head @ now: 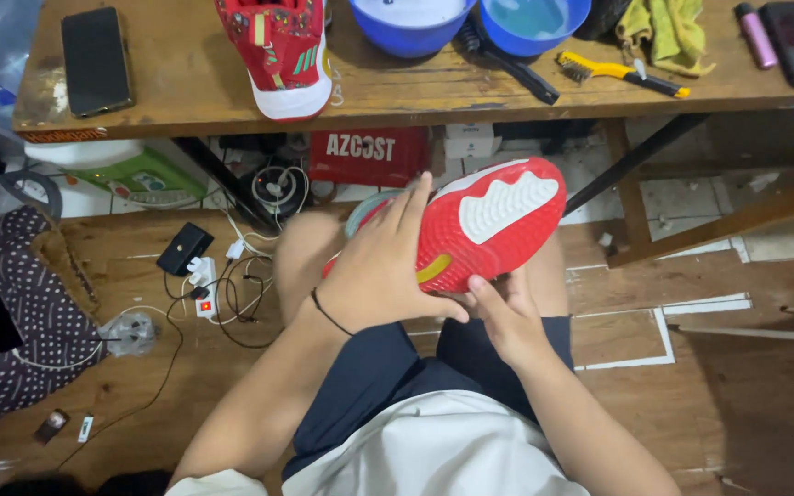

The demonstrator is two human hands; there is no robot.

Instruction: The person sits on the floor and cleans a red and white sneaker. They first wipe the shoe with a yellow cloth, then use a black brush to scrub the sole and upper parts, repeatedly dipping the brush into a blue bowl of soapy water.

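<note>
Both hands grip a red sneaker (480,225), sole up: the left hand (379,276) wraps its side, the right hand (498,317) pinches beneath. A red box (368,154) with white lettering sits under the wooden table's (186,101) front edge, beside small white boxes (469,140).

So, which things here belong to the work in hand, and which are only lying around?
In use:
- red shoe, sole up, held by left hand and right hand
- second red shoe, blue bowls, yellow brush, black brush, yellow cloth, probably

Lying about:
- black phone
- chargers and cables
- dotted fabric
</note>
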